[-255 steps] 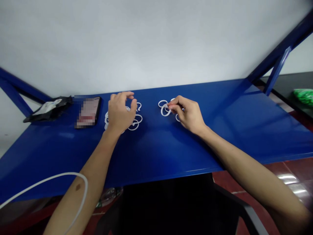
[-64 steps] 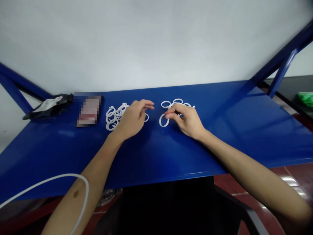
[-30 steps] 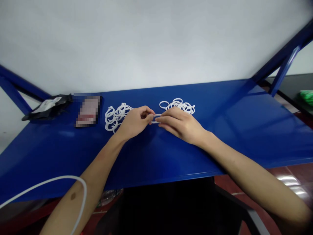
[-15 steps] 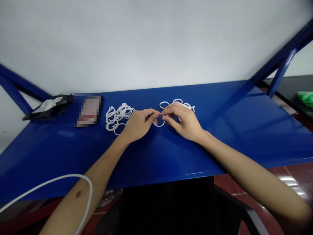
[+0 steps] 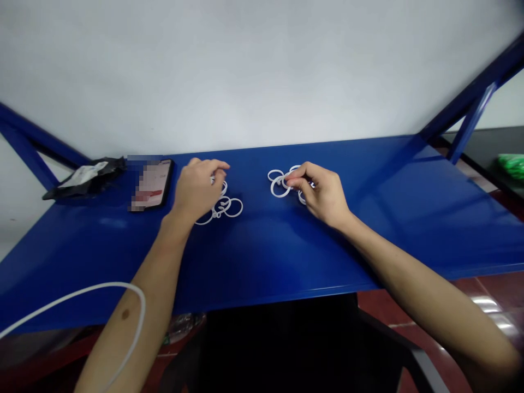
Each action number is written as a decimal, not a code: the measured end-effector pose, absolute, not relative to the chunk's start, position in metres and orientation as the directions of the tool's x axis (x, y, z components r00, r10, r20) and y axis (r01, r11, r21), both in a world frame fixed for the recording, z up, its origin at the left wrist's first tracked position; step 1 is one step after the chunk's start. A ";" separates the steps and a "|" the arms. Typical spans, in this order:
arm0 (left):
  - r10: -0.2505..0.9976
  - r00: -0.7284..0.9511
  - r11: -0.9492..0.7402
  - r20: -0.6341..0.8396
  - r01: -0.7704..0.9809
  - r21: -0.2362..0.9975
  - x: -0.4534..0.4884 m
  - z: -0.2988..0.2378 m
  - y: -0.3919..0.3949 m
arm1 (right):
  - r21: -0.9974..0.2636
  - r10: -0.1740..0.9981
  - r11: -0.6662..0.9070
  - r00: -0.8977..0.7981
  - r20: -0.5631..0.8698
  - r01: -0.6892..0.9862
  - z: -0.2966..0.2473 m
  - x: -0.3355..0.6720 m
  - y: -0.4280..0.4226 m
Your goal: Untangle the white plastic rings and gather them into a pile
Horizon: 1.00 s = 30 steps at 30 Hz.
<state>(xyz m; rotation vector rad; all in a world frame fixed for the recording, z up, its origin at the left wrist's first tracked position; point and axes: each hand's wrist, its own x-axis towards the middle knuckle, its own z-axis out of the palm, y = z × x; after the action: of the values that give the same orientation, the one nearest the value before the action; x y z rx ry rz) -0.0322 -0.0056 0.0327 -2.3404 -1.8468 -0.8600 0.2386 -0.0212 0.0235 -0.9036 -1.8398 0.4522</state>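
Note:
My right hand [image 5: 323,194] pinches a white plastic curtain ring [image 5: 280,196] between thumb and fingertips, just above the right-hand group of similar rings [image 5: 269,175]. Part of that group is hidden behind the hand. My left hand [image 5: 195,188] is over the left-hand pile of white rings [image 5: 215,214], its fingers bent and the thumb apart from them. It covers much of this pile, and I see nothing held in it. Several loose rings with small eyelets show below and to the right of its fingers.
Both groups lie on a blue table [image 5: 262,262] against a white wall. A phone [image 5: 158,185] and a black plastic package [image 5: 84,177] lie at the left. A white cable [image 5: 82,291] loops across my left forearm. Blue braces [image 5: 466,123] rise at both ends.
My hands have moved apart. The left let go of the ring and went left over its pile; the right carried the ring slightly right. Rings in the left pile have shifted rightward.

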 end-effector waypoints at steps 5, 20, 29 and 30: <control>0.939 0.063 -0.128 0.338 0.976 0.174 -0.061 0.033 0.001 | -0.600 0.744 0.640 -0.193 0.639 0.480 0.017 0.246 -0.010; 0.895 -0.062 -0.125 0.443 0.916 0.381 -0.031 0.040 -0.009 | -0.269 0.720 0.548 -0.283 0.634 0.792 0.009 0.251 -0.003; 0.962 0.092 -0.228 0.256 0.783 0.578 0.015 0.032 -0.029 | -0.139 0.392 0.905 -0.661 0.640 0.403 0.024 0.229 -0.032; 0.967 0.101 -0.225 0.236 0.775 0.591 0.016 0.032 -0.030 | -0.105 0.358 0.917 -0.680 0.640 0.384 0.024 0.227 -0.034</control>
<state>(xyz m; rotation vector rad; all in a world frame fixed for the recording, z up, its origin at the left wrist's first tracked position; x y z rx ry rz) 0.0158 -0.0300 0.0319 -2.5434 -2.1111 -1.0425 0.2269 -0.0342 0.0238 -0.5253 -2.3789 -0.0497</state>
